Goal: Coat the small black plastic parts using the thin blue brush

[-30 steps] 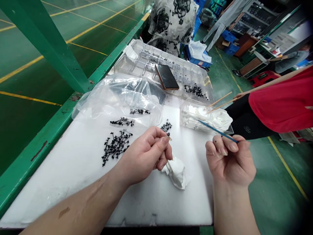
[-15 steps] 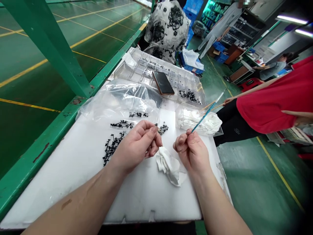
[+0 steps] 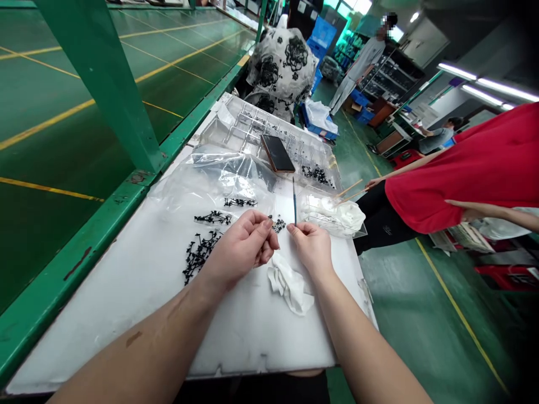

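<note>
My right hand (image 3: pixel 312 247) pinches a slim blue-handled paintbrush (image 3: pixel 295 205), which stands nearly upright with its narrow tip pointing up. To its left, my left hand (image 3: pixel 248 241) is closed, thumb against forefinger; a tiny dark piece may show at the fingertips, but I cannot make it out. Just beyond the hands lies a group of small dark ring-like parts (image 3: pixel 278 224), partly hidden by the left hand. Black branching plastic parts (image 3: pixel 200 255) are heaped beside my left wrist, with smaller clusters (image 3: pixel 213 217) behind them. A crumpled white cloth (image 3: pixel 290 286) rests between my forearms.
A clear plastic bag (image 3: pixel 227 174) covers the table's far left. Behind it, a phone (image 3: pixel 278 153) lies on a compartmented clear tray (image 3: pixel 236 132). A clear box with white cloths (image 3: pixel 332 213) stands right. A person in red (image 3: pixel 467 174) is close by; a green post (image 3: pixel 105 84) rises left.
My right hand has moved left, nearer the left hand, and the brush has swung from leaning right to nearly upright. The left hand stays closed in about the same place.
</note>
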